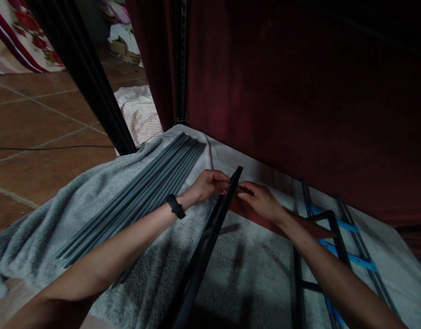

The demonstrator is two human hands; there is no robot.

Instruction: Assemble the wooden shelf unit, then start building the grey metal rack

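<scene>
My left hand, with a dark band on its wrist, is closed in a pinch at the left side of a black metal bar, near its upper end. A small shiny metal piece shows at the fingertips, too small to name. On the other side of the bar my right hand is closed on a thin dark stick-like thing pointing toward the bar. Its kind is hard to make out. Beneath the right hand and forearm lies a reddish-brown board, partly hidden.
Grey tubes lie in a bundle on the grey blanket at left. Right of my hands are a black frame and rails with blue crosspieces. A dark red curtain hangs behind, and a dark post stands left.
</scene>
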